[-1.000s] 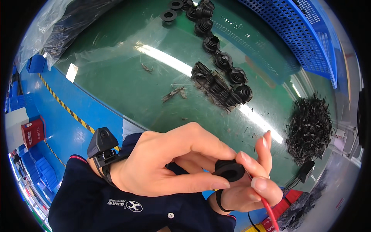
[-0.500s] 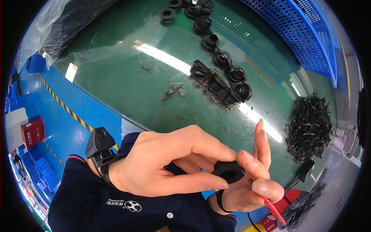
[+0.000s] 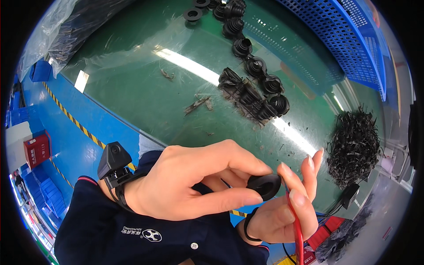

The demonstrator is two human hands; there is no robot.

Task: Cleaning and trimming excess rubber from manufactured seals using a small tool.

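My left hand pinches a small round black rubber part between thumb and fingertips, its flanged ring tilted toward the right. Just beside that ring, my right hand is closed round a slim red-handled tool, the handle pointing down and the index and other fingers stretched upward. The tool's tip is close to the ring's edge; whether it touches cannot be made out. Farther off on the green table, black ribbed rubber boots stand in a line beside a joined block of similar boots.
A heap of thin black rubber trimmings lies at the right. The blue perforated crate stands far right. Scraps are scattered mid-table; loose flanged rings sit at the back. Clear plastic sheeting covers dark material far left.
My right hand has turned, swinging the red tool from slanting down-right to nearly upright, its fingers shifting right. The rubber part has risen slightly and turned in my left hand.
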